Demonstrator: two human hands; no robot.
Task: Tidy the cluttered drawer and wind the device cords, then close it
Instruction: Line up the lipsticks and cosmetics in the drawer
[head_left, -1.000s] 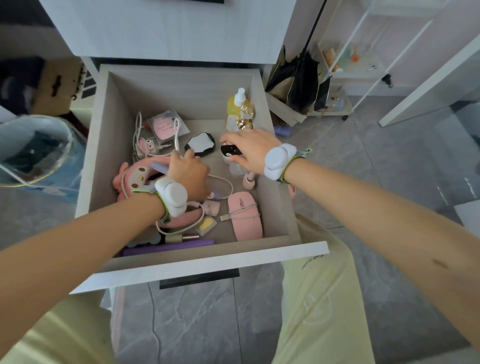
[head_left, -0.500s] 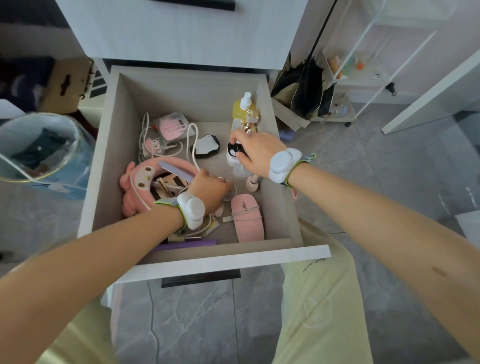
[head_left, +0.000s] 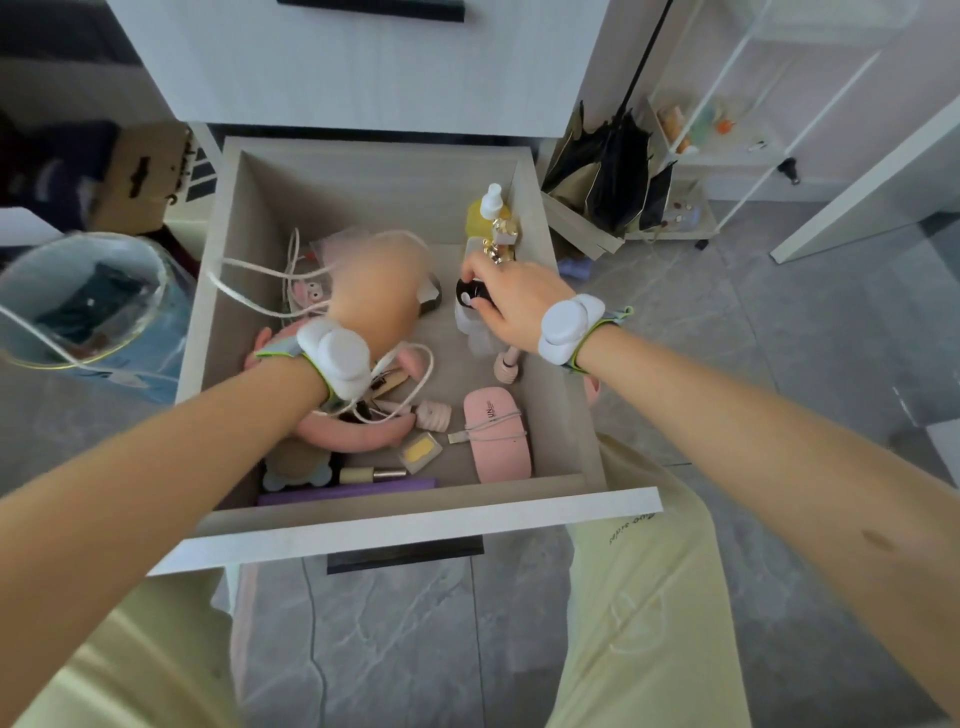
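Observation:
The open wooden drawer (head_left: 415, 530) holds a jumble of small items. My left hand (head_left: 374, 301), blurred by motion, is raised over the drawer's middle and closed on a white cord (head_left: 244, 299) that swings out in a loop to the left. My right hand (head_left: 511, 304) grips a clear bottle with a black cap (head_left: 467, 300) by the right wall. A pink oval device (head_left: 498, 441) with its own wound cord lies at the front right. A pink curved plush device (head_left: 353, 434) sits under my left wrist, tangled with more white cord (head_left: 423, 374).
A yellow spray bottle (head_left: 480, 218) stands in the back right corner. A purple strip (head_left: 353, 493), a small yellow packet (head_left: 420, 451) and a lipstick tube (head_left: 371, 474) lie along the front. A lined bin (head_left: 78, 301) stands left, a black bag (head_left: 608, 176) and white cart (head_left: 727, 156) right.
My left hand rose quickly from the drawer's front toward the back, pulling the white cord up and out to the left. My right hand stayed on the black-capped bottle.

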